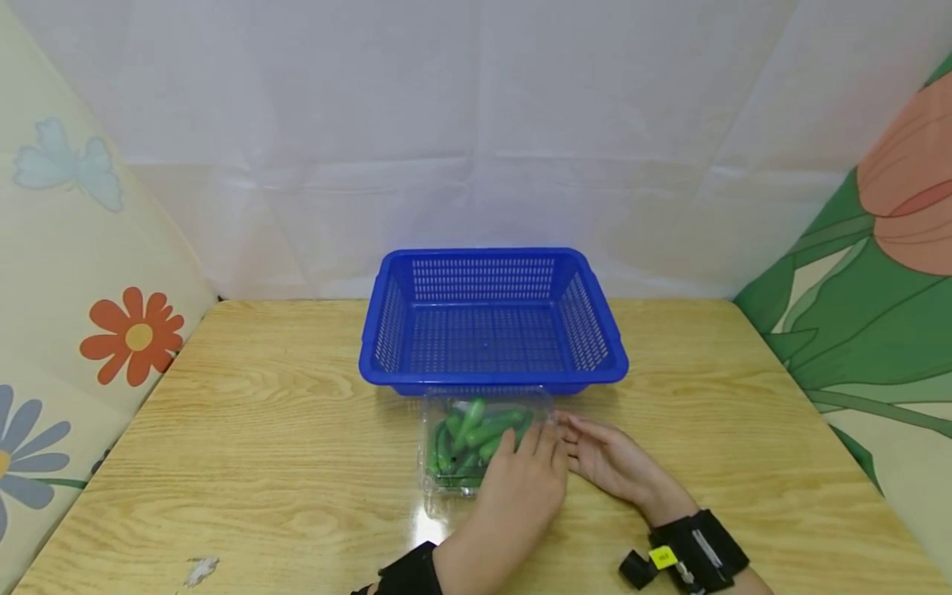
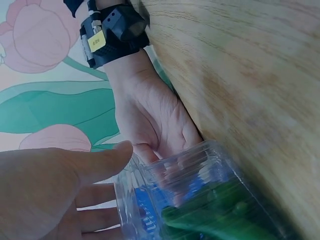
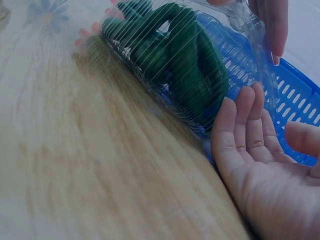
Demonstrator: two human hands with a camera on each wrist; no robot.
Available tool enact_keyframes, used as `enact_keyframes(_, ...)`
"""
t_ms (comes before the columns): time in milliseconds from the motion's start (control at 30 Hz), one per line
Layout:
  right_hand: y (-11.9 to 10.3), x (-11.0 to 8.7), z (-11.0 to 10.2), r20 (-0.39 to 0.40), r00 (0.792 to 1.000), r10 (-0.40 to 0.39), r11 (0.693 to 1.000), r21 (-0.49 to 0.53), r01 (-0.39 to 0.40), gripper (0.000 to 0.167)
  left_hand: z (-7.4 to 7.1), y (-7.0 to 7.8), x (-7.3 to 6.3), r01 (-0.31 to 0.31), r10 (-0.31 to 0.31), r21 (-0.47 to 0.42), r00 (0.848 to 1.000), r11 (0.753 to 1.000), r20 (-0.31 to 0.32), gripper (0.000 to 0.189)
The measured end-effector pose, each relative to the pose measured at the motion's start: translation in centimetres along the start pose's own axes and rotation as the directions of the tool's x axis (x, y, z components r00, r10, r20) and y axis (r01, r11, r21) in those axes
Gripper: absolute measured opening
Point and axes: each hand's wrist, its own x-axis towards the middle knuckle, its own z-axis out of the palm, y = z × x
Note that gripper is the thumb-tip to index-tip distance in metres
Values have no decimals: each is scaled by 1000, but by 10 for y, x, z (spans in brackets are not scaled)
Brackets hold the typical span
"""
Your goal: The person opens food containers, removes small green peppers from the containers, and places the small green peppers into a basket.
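A clear plastic box (image 1: 435,487) with several green peppers (image 1: 494,426) inside sits on the table, right in front of a blue basket. My left hand (image 1: 524,483) lies over the box's right part with its fingers extended on the lid. In the left wrist view its thumb (image 2: 107,162) reaches the box's edge. Palm turned inward, my right hand (image 1: 613,463) stands at the box's right side. Its straight fingers (image 3: 243,112) are right at the clear wall in the right wrist view.
The blue plastic basket (image 1: 494,378), with slotted walls, stands behind the box near the back of the wooden table (image 1: 283,430). A white sheet (image 1: 476,124) hangs behind. Flower-printed panels (image 1: 97,248) flank both sides.
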Motion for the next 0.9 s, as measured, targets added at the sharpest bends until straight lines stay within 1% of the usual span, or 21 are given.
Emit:
enact_keyframes(100, 0, 0, 0, -1, 1000, 5, 1000, 0, -5, 45, -1, 0, 0, -5, 5, 0, 1000, 1000, 14, 35)
enact_keyframes(367, 0, 0, 0, -17, 1000, 18, 1000, 11, -18, 44, -3, 0, 0, -13, 12, 20, 1000, 1000, 19, 36)
enact_keyframes(467, 0, 0, 0, -21, 1000, 20, 1000, 9, -20, 44, -2, 2, -1, -14, 14, 28, 1000, 999, 13, 37)
enact_keyframes(567, 0, 0, 1, -16, 1000, 17, 1000, 7, -17, 44, -2, 6, 0, -20, 19, 39, 1000, 999, 23, 38)
enact_keyframes(667, 0, 0, 1, -11, 1000, 18, 1000, 3, -18, 45, -2, 11, 0, -48, 42, 67, 996, 997, 83, 40)
enact_keyframes(733, 0, -1, 0, -8, 1000, 17, 1000, 0, -17, 45, -3, 14, 1, -70, 57, 86, 989, 994, 138, 42)
enact_keyframes(800, 0, -1, 0, -7, 1000, 14, 1000, -2, -14, 46, -6, 15, 2, -89, 70, 104, 982, 991, 175, 43)
enact_keyframes(833, 0, -1, 1, -6, 1000, 11, 1000, -4, -11, 46, -7, 16, 3, -92, 72, 110, 981, 990, 181, 44)
enact_keyframes(900, 1, -1, 1, -1, 1000, 7, 1000, -3, -7, 47, -8, 17, 3, -90, 69, 116, 982, 989, 174, 43)
